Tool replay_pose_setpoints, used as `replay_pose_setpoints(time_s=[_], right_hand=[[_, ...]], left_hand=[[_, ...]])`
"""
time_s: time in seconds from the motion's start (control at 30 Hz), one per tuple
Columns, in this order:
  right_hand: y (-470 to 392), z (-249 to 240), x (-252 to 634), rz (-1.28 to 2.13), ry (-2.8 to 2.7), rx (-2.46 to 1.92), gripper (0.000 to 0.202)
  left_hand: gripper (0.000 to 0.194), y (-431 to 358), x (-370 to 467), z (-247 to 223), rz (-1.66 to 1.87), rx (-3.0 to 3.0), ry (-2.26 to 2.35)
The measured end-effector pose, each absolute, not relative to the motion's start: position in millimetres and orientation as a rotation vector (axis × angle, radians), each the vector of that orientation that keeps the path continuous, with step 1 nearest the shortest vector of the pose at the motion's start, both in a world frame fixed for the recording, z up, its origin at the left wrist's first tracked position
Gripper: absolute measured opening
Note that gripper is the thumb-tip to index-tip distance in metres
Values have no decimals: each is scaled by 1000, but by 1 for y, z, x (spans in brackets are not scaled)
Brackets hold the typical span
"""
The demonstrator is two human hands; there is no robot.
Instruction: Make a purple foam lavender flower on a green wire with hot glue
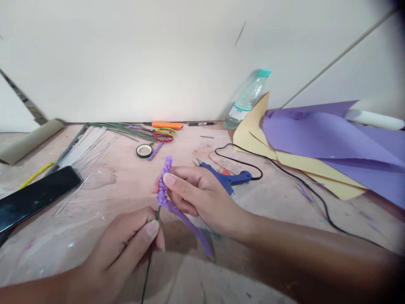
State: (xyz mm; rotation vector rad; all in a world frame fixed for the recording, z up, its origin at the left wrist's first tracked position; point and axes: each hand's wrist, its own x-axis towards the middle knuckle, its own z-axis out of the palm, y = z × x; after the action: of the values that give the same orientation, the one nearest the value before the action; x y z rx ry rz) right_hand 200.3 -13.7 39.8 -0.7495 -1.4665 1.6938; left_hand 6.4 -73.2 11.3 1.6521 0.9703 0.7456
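Between the thumb and fingers of my left hand (126,240) is pinched a green wire stem (148,270), held nearly upright. Its upper end is wrapped with a frilly purple paper flower spike (162,192). My right hand (202,192) closes on that spike, thumb in front and fingertips behind. From the foot of the spike a loose purple paper strip (193,228) trails down to the right. Just behind my right hand lies a blue glue gun (234,177), partly hidden by the hand.
At the back lie green wires (126,131), scissors (163,134), an orange cutter (167,125), a pen (201,123) and green tape (144,150). A phone (38,196) is at left. A bottle (248,101), purple paper (310,135) and a black cord (303,181) are at right.
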Motion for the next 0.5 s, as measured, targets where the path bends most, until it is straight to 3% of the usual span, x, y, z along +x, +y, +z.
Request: replay_pose_setpoints(time_s=[0.23,0.5], right_hand=[[-14,49,208,1847,-1550,-798,26],[-11,44,208,1598,-1459,-693,33]], left_hand=[[48,-76,4,2,689,1450,867],[48,-83,2,-1,701,1538,840]])
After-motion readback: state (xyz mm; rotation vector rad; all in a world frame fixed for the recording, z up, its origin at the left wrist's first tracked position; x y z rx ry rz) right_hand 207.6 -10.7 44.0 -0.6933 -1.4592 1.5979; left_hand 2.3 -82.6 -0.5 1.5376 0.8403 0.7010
